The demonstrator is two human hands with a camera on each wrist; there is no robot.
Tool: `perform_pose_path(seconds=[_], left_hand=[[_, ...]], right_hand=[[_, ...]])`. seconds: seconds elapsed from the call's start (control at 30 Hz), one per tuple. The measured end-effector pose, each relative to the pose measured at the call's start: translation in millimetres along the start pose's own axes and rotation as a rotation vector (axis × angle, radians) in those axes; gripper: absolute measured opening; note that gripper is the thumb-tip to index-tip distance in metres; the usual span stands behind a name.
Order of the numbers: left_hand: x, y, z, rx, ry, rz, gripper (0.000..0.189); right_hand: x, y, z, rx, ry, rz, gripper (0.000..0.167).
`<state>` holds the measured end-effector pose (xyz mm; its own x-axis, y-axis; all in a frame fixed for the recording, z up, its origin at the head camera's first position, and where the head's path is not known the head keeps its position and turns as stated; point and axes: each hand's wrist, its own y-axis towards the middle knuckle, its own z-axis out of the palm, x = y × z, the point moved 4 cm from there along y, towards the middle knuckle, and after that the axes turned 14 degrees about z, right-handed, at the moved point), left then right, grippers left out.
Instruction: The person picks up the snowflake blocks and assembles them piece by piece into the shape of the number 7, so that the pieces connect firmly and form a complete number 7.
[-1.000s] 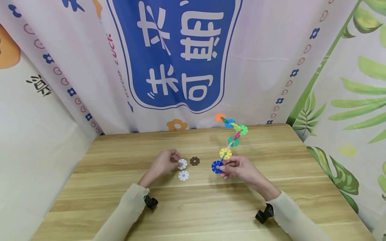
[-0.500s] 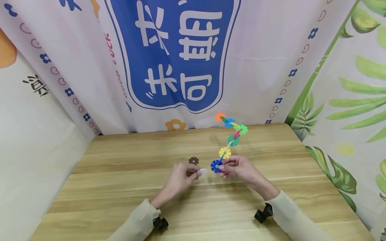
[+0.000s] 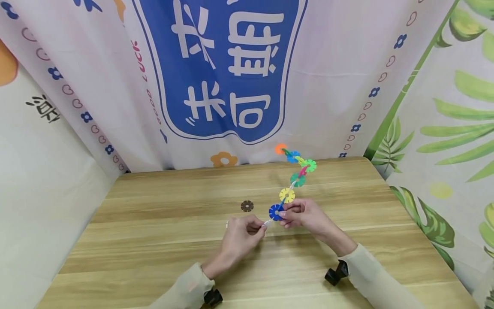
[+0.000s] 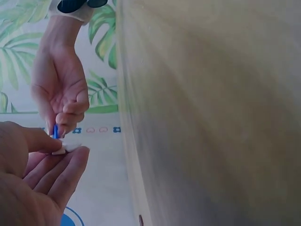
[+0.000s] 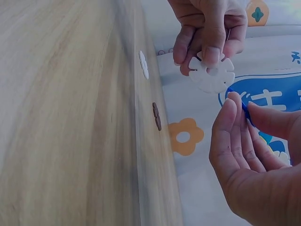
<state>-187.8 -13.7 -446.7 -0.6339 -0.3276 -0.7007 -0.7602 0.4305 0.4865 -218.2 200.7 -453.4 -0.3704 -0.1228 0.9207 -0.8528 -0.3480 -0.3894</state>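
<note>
My left hand (image 3: pixel 242 235) pinches a white notched interlocking disc (image 5: pixel 214 81) between thumb and fingers. Seen from the head it is turned nearly edge-on, its rim right at the lower left of a dark blue disc (image 3: pixel 275 212). That blue disc is gripped at its right side by the thumb and fingers of my right hand (image 3: pixel 308 217). From it a zigzag chain of joined discs runs up and away, through a yellow disc (image 3: pixel 287 195) and a teal disc (image 3: pixel 297 180) to an orange disc (image 3: pixel 281 149) at the far end.
On the wooden table (image 3: pixel 162 201) lies a brown disc (image 3: pixel 247 206), beyond my left hand. Another white disc (image 5: pixel 144 65) lies near it, mostly hidden behind that hand in the head view. A printed curtain (image 3: pixel 328 86) hangs behind the table's back edge.
My left hand has picked up a white disc from the table, carried it right to the blue disc and turned it edge-on. The right hand and chain have stayed nearly still.
</note>
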Motion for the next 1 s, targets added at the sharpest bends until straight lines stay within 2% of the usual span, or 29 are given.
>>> perform_pose_path(seconds=[0.17,0.33,0.4,0.53,0.63,0.87,1.0], left_hand=[[-4.0,0.9,3.5,-0.048,0.029,0.013,0.003],[-8.5,2.2,7.5,-0.082,0.038,-0.01,0.003],[-11.2,2.4,9.5,-0.089,0.044,0.007,0.002],[-15.3,2.4,11.4,-0.11,0.084,0.092,0.006],[-17.1,1.1,11.4,-0.117,0.113,0.129,0.006],[-19.2,-2.1,12.6,-0.126,0.109,0.135,0.005],[-21.8,-0.6,12.2,-0.133,0.119,0.143,0.006]], right_hand=[[0,-0.5,2,0.0,-0.007,0.002,0.032],[2,-1.7,2,0.0,-0.014,-0.012,0.027],[2,-2.1,2,-0.01,-0.019,-0.013,0.022],[4,-2.6,2,-0.038,-0.038,-0.018,0.015],[4,-3.3,4,-0.053,-0.059,-0.022,0.011],[4,-5.4,7,-0.049,-0.074,-0.015,0.005],[4,-6.5,9,-0.029,-0.046,-0.022,0.008]])
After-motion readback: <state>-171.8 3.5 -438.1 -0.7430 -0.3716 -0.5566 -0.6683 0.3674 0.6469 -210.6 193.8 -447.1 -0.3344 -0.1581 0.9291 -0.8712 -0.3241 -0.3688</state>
